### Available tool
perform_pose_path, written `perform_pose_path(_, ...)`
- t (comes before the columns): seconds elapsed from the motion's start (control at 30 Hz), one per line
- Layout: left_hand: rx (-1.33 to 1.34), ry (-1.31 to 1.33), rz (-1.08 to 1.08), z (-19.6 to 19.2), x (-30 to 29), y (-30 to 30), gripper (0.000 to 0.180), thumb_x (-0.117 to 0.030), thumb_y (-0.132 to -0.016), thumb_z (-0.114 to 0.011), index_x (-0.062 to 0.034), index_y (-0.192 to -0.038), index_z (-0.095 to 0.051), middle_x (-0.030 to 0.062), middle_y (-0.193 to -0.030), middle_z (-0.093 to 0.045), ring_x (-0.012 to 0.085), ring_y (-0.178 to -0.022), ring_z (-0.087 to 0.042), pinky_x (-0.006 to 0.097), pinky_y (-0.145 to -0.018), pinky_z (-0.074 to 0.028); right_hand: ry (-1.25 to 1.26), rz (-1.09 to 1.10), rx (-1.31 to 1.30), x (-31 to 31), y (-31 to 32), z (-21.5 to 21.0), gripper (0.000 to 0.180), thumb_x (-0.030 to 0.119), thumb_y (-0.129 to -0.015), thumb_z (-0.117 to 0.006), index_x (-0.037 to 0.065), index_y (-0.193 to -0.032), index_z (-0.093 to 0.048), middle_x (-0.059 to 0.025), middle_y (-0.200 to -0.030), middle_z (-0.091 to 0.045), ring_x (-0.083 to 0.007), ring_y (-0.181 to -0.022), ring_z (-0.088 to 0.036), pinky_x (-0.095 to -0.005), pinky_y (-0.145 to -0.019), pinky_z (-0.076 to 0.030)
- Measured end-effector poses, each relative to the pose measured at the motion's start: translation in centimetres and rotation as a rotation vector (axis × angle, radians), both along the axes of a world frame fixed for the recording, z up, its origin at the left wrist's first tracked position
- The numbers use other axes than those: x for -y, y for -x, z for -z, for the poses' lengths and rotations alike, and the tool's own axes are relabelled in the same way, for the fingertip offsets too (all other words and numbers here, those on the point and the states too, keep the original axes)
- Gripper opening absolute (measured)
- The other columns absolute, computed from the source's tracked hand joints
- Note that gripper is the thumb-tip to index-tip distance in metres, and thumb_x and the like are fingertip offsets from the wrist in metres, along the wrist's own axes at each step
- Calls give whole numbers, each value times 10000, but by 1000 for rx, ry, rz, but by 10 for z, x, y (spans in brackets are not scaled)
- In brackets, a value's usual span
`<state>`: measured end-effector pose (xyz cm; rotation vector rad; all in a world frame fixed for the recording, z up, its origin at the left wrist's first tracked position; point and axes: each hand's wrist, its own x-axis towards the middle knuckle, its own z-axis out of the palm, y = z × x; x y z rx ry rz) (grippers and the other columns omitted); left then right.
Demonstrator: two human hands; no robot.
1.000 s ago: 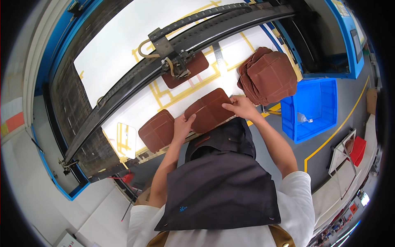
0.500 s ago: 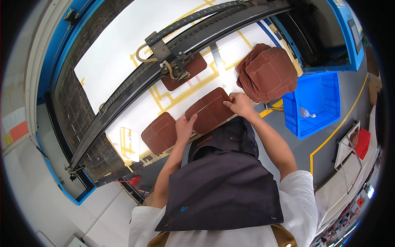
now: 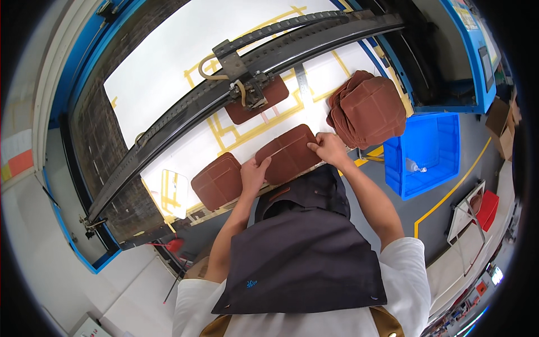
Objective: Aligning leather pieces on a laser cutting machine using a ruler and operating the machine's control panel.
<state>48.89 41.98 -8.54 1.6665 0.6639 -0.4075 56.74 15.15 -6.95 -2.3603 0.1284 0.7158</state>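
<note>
A reddish-brown flat panel (image 3: 289,151) with rounded corners and pale lines lies at the table's near edge. My left hand (image 3: 254,174) grips its left end, thumb on top. At its upper right corner, my right hand (image 3: 330,150) pinches the panel between thumb and fingers. Just left of my left hand sits a small pile of similar panels (image 3: 217,182). A taller, uneven stack of brown panels (image 3: 373,109) rises beyond my right hand. Under the machine's head (image 3: 249,92) lies another brown panel (image 3: 269,101), partly hidden by it.
A black gantry rail (image 3: 174,112) crosses the white, yellow-taped bed (image 3: 151,73). A metal ruler (image 3: 304,84) lies between the panels and the stack. On the right, a blue crate (image 3: 429,132) holds a clear bottle (image 3: 414,165). A white rounded plate (image 3: 174,194) lies at front left.
The whole view has shifted slightly as my head moved. Both hands keep their hold on the panel, with little visible movement relative to it.
</note>
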Motion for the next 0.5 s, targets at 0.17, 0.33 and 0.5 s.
perform_pose_path(0.17, -24, -48, 14, 0, -1, 1, 324, -291, -943, -742, 17, -1045, -755, 58, -776, -748, 89, -556, -643, 254, -439, -487, 5, -13, 48, 0, 2, 6, 411, 393, -840, -789, 21, -765, -631, -174, -722, -674, -370, -742, -687, -462, -677, -509)
perform_pose_path(0.33, -37, -53, 33, -3, -2, -1, 344, -333, -915, -767, -12, -1037, -765, 65, -756, -744, 119, -594, -667, 273, -487, -511, 32, -21, 30, -1, -1, 3, 384, 405, -844, -773, 45, -774, -658, -170, -771, -699, -384, -816, -699, -477, -723, -527)
perform_pose_path(0.5, 71, -508, 170, 0, -38, -49, 334, -357, -858, -797, -51, -985, -757, 121, -909, -767, 245, -814, -737, 367, -783, -565, 9, -8, 42, 0, 2, 3, 374, 393, -847, -779, 45, -778, -661, -167, -759, -696, -382, -801, -697, -472, -719, -526)
